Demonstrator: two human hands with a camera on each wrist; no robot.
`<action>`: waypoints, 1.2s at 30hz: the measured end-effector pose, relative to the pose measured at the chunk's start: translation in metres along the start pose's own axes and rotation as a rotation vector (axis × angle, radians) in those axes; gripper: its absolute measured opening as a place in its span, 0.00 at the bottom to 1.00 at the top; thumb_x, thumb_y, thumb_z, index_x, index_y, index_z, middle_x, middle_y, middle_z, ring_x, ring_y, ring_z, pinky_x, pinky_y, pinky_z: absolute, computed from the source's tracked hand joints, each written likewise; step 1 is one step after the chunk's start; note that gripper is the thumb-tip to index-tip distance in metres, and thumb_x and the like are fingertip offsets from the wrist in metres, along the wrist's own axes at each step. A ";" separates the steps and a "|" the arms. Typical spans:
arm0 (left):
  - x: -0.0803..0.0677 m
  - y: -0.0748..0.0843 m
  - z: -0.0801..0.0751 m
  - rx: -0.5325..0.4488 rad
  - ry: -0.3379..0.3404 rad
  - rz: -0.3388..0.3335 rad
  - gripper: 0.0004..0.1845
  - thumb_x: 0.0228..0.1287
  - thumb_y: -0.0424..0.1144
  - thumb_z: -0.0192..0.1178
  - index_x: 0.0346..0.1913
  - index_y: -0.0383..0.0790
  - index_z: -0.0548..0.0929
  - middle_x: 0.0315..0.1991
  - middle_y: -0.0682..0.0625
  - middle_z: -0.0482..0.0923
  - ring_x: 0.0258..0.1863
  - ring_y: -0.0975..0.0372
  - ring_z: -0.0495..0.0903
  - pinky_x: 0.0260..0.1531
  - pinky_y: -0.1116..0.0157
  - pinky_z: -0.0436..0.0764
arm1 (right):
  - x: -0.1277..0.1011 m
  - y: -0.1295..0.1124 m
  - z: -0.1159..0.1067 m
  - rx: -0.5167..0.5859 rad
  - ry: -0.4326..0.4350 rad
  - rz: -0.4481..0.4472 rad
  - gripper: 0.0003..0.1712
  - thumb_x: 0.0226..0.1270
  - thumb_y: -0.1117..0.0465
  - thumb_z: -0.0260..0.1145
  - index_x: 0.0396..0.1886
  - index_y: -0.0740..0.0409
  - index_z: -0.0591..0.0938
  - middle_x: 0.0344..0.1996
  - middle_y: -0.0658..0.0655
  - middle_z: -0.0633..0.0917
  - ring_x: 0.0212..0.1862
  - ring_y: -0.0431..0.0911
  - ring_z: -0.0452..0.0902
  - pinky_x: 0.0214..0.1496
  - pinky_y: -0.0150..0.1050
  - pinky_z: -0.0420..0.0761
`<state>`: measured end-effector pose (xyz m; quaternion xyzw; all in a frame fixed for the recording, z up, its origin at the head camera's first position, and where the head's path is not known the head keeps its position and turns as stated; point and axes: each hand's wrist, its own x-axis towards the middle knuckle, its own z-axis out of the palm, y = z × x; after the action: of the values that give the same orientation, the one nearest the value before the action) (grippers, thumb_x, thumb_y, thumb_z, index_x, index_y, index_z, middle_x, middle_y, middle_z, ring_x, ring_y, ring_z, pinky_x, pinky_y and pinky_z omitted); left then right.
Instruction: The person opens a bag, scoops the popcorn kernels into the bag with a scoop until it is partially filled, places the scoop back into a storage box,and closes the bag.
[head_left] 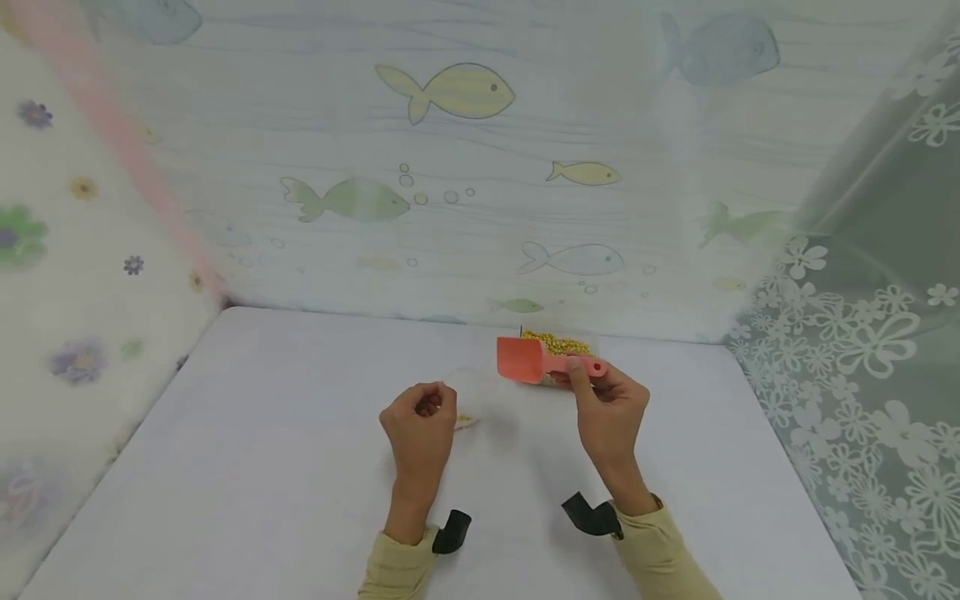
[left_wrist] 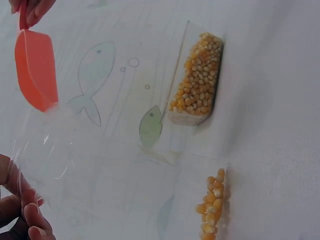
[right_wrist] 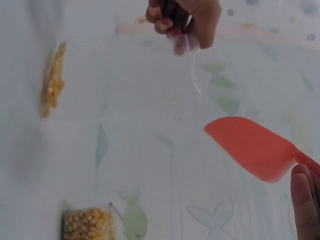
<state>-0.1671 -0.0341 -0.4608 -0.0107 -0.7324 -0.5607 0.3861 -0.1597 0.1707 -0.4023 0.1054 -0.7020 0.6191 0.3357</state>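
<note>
Far left: floral curtain (head_left: 67, 275), soft and out of focus, beside the white table (head_left: 247, 467).

Centre-left: left hand (head_left: 420, 421), fingers curled and pinching the rim of a clear plastic bag (head_left: 471, 398). Bag nearly invisible from the head view; in the left wrist view, a crinkled transparent film (left_wrist: 50, 150) rising from the fingertips (left_wrist: 27, 212) toward the scoop. A few yellow corn kernels (head_left: 463, 418) at the bag's bottom, just beside the hand; same small heap of kernels (left_wrist: 214, 202) lying on the table in the left wrist view, and again (right_wrist: 52, 82) in the right wrist view.

Centre-right: orange plastic scoop (head_left: 525, 360), held above the table with its open mouth turned left toward the bag, close to the bag's upper edge. Appears empty in the right wrist view (right_wrist: 250, 147). Right hand (head_left: 609, 412) gripping the scoop's handle between thumb and curled fingers.

Just behind the scoop: clear rectangular container of corn kernels (head_left: 558, 343), standing at the back of the table near the fish-patterned backdrop (head_left: 450, 167). Well filled, as seen from the left wrist (left_wrist: 197, 82).

Lower edge: pale yellow sleeves (head_left: 660, 554) with black wrist straps (head_left: 592, 515).

Far right: sheer curtain with white flowers (head_left: 870, 350).
</note>
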 end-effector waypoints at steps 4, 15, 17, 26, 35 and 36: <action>-0.001 0.002 0.000 0.015 0.003 0.013 0.07 0.54 0.20 0.63 0.24 0.31 0.87 0.15 0.48 0.77 0.14 0.64 0.71 0.18 0.73 0.73 | 0.001 0.005 -0.008 -0.029 0.022 0.010 0.08 0.69 0.71 0.67 0.41 0.74 0.87 0.30 0.69 0.89 0.28 0.35 0.86 0.15 0.30 0.60; 0.002 0.006 -0.001 0.032 0.000 0.031 0.08 0.54 0.20 0.63 0.22 0.31 0.86 0.14 0.49 0.75 0.14 0.65 0.70 0.17 0.73 0.71 | 0.004 0.026 -0.023 -0.040 0.082 -0.005 0.08 0.69 0.72 0.66 0.42 0.75 0.87 0.31 0.67 0.89 0.32 0.36 0.88 0.35 0.28 0.84; 0.002 0.006 -0.002 0.035 0.001 0.035 0.08 0.54 0.20 0.63 0.22 0.31 0.86 0.14 0.49 0.75 0.14 0.65 0.69 0.17 0.73 0.72 | 0.006 0.029 -0.025 -0.032 0.092 -0.003 0.08 0.69 0.72 0.66 0.42 0.76 0.87 0.31 0.68 0.89 0.32 0.37 0.88 0.36 0.30 0.85; 0.000 0.006 -0.004 0.053 -0.003 0.010 0.08 0.53 0.19 0.63 0.23 0.31 0.87 0.14 0.49 0.77 0.14 0.66 0.71 0.17 0.74 0.73 | 0.008 0.048 -0.037 -0.082 0.132 0.047 0.09 0.70 0.71 0.66 0.41 0.76 0.86 0.32 0.74 0.87 0.32 0.33 0.87 0.37 0.28 0.84; 0.006 0.007 -0.002 0.026 -0.017 0.007 0.08 0.54 0.19 0.63 0.26 0.32 0.88 0.15 0.49 0.77 0.15 0.66 0.72 0.18 0.74 0.74 | 0.027 0.041 -0.036 -0.160 0.173 0.041 0.10 0.70 0.74 0.64 0.37 0.83 0.84 0.29 0.78 0.85 0.30 0.30 0.86 0.36 0.24 0.83; 0.008 0.007 -0.002 0.026 -0.017 0.012 0.08 0.54 0.19 0.63 0.26 0.32 0.88 0.15 0.49 0.77 0.15 0.66 0.72 0.18 0.74 0.74 | 0.029 0.043 -0.037 -0.177 0.181 0.041 0.10 0.70 0.74 0.64 0.36 0.83 0.84 0.29 0.78 0.85 0.30 0.30 0.85 0.36 0.24 0.83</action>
<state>-0.1684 -0.0363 -0.4509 -0.0147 -0.7429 -0.5486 0.3834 -0.1933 0.2220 -0.4188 0.0046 -0.7227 0.5684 0.3932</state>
